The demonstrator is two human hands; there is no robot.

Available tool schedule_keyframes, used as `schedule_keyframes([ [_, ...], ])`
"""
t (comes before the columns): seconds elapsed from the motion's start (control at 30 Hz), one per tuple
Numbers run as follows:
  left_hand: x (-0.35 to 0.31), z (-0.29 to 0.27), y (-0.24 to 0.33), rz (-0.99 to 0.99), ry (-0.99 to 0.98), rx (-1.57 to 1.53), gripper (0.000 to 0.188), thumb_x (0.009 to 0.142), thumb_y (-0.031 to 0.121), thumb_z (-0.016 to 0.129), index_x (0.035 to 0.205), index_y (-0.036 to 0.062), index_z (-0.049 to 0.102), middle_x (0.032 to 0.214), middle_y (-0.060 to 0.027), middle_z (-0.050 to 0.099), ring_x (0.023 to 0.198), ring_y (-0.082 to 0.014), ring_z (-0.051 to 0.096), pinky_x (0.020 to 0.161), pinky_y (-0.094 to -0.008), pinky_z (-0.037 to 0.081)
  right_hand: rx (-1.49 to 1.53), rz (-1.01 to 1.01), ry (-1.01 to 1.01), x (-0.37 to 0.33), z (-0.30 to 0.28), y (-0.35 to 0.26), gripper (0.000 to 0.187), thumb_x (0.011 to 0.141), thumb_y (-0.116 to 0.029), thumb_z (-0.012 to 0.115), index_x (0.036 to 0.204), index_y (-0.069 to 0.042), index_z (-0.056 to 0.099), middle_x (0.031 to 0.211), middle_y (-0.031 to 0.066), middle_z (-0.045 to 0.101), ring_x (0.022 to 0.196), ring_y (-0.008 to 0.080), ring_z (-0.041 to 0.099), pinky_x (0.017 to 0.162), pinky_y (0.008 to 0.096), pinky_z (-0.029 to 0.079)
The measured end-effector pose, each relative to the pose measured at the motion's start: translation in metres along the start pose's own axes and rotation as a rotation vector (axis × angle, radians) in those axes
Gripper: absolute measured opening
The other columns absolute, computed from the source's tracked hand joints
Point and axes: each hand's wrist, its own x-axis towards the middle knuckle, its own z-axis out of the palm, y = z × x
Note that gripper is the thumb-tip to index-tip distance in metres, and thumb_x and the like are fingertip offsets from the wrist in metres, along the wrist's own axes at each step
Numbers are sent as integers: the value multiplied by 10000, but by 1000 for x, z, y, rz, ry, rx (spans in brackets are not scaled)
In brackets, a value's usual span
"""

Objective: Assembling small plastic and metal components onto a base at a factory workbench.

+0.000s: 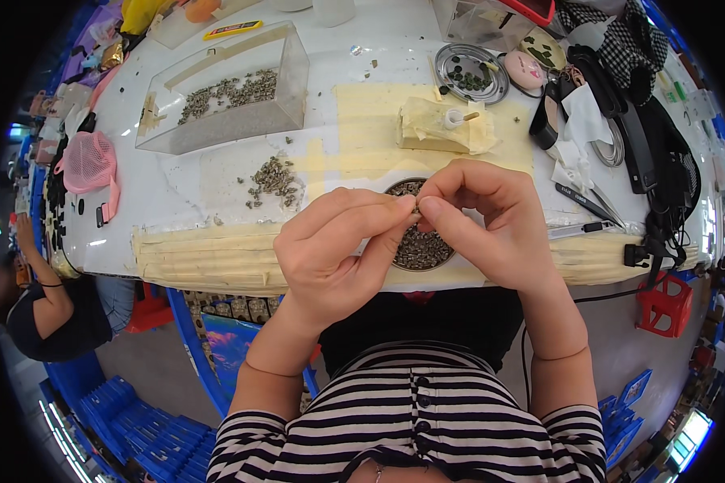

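Observation:
My left hand (330,241) and my right hand (495,225) meet at the fingertips above a round tin (451,259). Thumb and forefinger of each are pinched on one tiny metal piece (416,208), mostly hidden by the fingertips. Many small silvery metal parts (421,250) fill the tin, which my hands partly cover. To the left lies a loose pile of similar metal parts (274,179) on the table. Beyond the tin sits a block wrapped in yellowish tape (427,133), with a small white cup (454,119) on top.
A clear plastic box (294,76) holding more metal parts stands far left. A round metal dish (503,84) with dark green pieces is far right. Black tweezers (582,200), cables and straps lie at right. A pink mesh pouch (89,163) is at left; a person (56,318) sits beyond.

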Motion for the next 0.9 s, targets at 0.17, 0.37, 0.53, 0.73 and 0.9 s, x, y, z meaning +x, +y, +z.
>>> schedule_keyframes([
  [0.17,-2,-1,2,-10,-16,-11,229,763,-116,752,968,-18,730,842,-118,709,740,-179,660,665,-255,505,49,18,-44,1,-4,2,80,923,-36,650,924,43,665,850,46,678,774,100,647,725,244,528],
  [0.37,-3,-1,1,26,-15,-16,229,761,-104,762,970,-18,726,841,-119,705,733,-177,650,658,-252,497,120,54,-87,1,-6,1,88,932,-37,647,944,48,663,868,49,680,789,103,658,731,241,545],
  [0.53,0,-1,1,21,-7,-25,223,757,-89,772,964,-19,729,835,-117,708,716,-185,664,635,-260,517,144,47,-90,1,-6,1,86,939,-38,642,952,45,659,872,50,679,790,100,660,737,237,550],
  [0.73,4,2,2,5,18,-47,210,766,-95,757,962,-24,729,825,-114,704,706,-178,667,633,-261,527,113,-13,-7,0,-3,2,75,941,-35,638,936,39,651,852,42,671,788,95,656,733,233,541],
  [0.9,1,4,-1,-48,37,-84,210,769,-96,750,965,-25,725,821,-116,700,698,-174,664,622,-260,520,-29,-105,34,0,-1,3,61,927,-21,642,933,38,650,846,44,672,774,90,641,730,233,515],
])
